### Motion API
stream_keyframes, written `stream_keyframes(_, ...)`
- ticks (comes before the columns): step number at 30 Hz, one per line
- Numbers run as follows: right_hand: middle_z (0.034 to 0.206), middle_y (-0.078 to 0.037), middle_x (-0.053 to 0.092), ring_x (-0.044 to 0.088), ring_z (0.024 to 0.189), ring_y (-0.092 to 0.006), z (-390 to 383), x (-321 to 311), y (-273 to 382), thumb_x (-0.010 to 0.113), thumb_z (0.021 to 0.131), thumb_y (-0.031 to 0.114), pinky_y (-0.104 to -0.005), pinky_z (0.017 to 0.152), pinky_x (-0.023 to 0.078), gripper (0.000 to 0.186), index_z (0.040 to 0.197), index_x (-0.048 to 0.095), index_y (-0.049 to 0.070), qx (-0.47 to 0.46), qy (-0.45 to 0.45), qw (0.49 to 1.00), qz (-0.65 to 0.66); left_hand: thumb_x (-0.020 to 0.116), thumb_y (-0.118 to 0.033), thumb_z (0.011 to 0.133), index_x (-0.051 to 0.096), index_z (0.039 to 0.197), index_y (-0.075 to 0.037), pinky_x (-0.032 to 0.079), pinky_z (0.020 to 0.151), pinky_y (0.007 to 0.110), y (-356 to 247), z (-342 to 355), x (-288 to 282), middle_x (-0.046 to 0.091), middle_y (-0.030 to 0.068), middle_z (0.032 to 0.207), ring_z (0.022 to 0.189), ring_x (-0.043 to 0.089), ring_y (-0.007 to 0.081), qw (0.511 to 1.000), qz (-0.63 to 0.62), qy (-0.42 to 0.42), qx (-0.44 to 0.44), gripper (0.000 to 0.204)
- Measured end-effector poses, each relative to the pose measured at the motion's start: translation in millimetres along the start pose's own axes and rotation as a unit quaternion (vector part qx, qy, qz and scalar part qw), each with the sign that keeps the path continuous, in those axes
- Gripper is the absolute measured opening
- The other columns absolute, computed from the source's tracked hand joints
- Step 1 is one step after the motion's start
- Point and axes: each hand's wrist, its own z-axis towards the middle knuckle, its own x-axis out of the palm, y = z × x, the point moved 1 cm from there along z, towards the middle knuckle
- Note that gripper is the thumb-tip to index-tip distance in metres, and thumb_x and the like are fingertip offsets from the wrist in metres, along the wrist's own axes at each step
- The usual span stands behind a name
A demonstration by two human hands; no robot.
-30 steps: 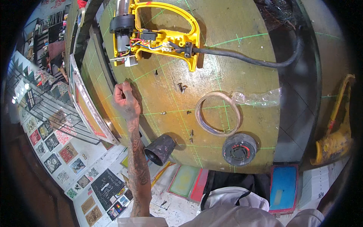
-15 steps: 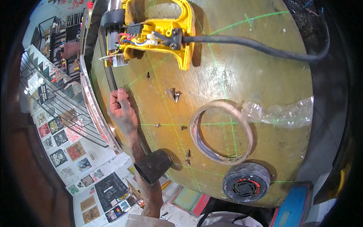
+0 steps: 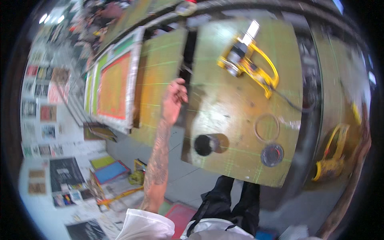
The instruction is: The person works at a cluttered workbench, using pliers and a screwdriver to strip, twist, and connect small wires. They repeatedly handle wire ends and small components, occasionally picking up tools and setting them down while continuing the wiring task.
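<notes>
My left hand point(image 3: 175, 97) is raised by the left edge of a worn greenish-brown board point(image 3: 240, 108), over the dark gap beside it. Its fingers are curled in and a little blurred, and whatever they may hold is hidden. On the board's far side lies a yellow power tool point(image 3: 256, 71) with its inner parts bared and a dark cord running right. Nearer me stand a black cup-shaped piece point(image 3: 205, 145) and a round black vented cap point(image 3: 272, 155). A tape ring point(image 3: 256, 129) lies close to the cap. My right hand is out of view.
A framed screen point(image 3: 116, 88) with an orange middle rests on the neighbouring board at left. At right, a yellow shell-like part point(image 3: 336, 154) lies on another board. Clear plastic point(image 3: 291, 123) sits beside the tape ring. Coloured frames point(image 3: 112, 174) and tools are at lower left.
My view has swung back and widened, showing the whole board and my legs. The tool and loose parts appear farther off. My left hand stays near the board's left edge, fingers curled.
</notes>
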Motion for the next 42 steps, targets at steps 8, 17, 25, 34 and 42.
stream_keyframes(8, 0.155, -0.024, 0.048, 0.046, 0.145, -0.0377, 34.8, -93.0, 161.7, 0.047, 0.109, 0.042, -0.0497, 0.118, 0.039, 0.059, 0.143, 0.054, -0.005, 0.116, 0.006, 0.907, 0.404, 0.059, -0.038, 0.107, 0.066, 0.126, -0.005, 0.056, 0.081, 0.030, -96.2, -272.3, 26.0, 0.071, 0.0051, 0.099, 0.086, 0.068, 0.0125, 0.961, -0.128, 0.233, -0.073, 0.039)
stream_keyframes(17, 0.129, -0.010, 0.070, 0.063, 0.126, -0.0353, 0.9, -159.3, 806.3, 0.081, 0.085, 0.045, -0.0469, 0.104, 0.051, 0.051, 0.121, 0.074, 0.009, -0.496, 0.208, 0.600, 0.592, 0.053, -0.041, 0.109, 0.064, 0.130, -0.006, 0.059, 0.073, 0.028, -50.6, -395.0, 65.7, 0.066, 0.0048, 0.112, 0.088, 0.066, 0.0127, 0.881, -0.198, 0.384, -0.194, 0.042)
stream_keyframes(25, 0.123, -0.010, 0.069, 0.063, 0.123, -0.0327, -93.0, -154.5, 886.7, 0.073, 0.096, 0.035, -0.0464, 0.096, 0.055, 0.036, 0.122, 0.073, 0.011, -0.592, 0.234, 0.529, 0.562, 0.053, -0.040, 0.110, 0.063, 0.131, -0.005, 0.057, 0.077, 0.029, -68.6, -422.0, -14.3, 0.066, 0.0046, 0.113, 0.092, 0.065, 0.0127, 0.909, -0.182, 0.341, -0.154, 0.042)
stream_keyframes(34, 0.120, -0.011, 0.068, 0.062, 0.123, -0.0352, -108.5, -143.0, 907.8, 0.070, 0.099, 0.032, -0.0470, 0.098, 0.053, 0.034, 0.123, 0.072, 0.009, -0.563, 0.209, 0.567, 0.563, 0.054, -0.039, 0.110, 0.062, 0.132, -0.005, 0.056, 0.081, 0.029, -74.5, -430.0, -40.9, 0.065, 0.0044, 0.115, 0.096, 0.064, 0.0128, 0.899, -0.162, 0.367, -0.175, 0.042)
stream_keyframes(42, 0.120, -0.014, 0.067, 0.060, 0.125, -0.0373, -106.8, -144.1, 893.0, 0.067, 0.100, 0.032, -0.0494, 0.103, 0.050, 0.037, 0.127, 0.068, 0.006, -0.494, 0.175, 0.638, 0.564, 0.054, -0.038, 0.110, 0.061, 0.133, -0.004, 0.055, 0.085, 0.030, -74.9, -418.2, -24.0, 0.065, 0.0042, 0.116, 0.099, 0.063, 0.0128, 0.857, -0.113, 0.447, -0.232, 0.041)
